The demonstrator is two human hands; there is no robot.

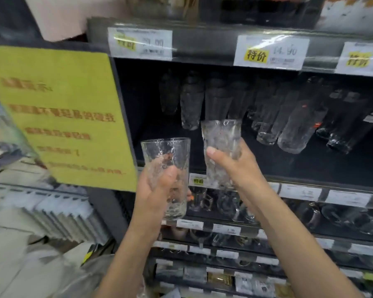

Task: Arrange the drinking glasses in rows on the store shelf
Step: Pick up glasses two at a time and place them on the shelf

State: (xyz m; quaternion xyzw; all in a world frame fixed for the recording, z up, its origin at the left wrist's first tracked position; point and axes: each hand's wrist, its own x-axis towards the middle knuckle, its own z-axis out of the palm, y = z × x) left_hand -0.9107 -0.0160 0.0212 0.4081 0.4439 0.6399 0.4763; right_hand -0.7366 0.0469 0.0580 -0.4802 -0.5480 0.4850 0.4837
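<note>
Store shelf (310, 166) ahead holds glasses (192, 104) in loose rows at the far side; we judge the near front unfilled. Our left hand (157, 190) curls round 1 glass (166, 151), our right hand (230, 164) round a 2nd glass (222, 134), both held off the shelf, unplaced.

I am seeing the left glass (166, 151) and the right glass (222, 136) showing clear, with a hammered, dimpled pattern. The sign (58, 117) is showing yellow-green with orange lettering, the price label (271, 51) white with a yellow patch, the shelf (310, 168) black.
</note>
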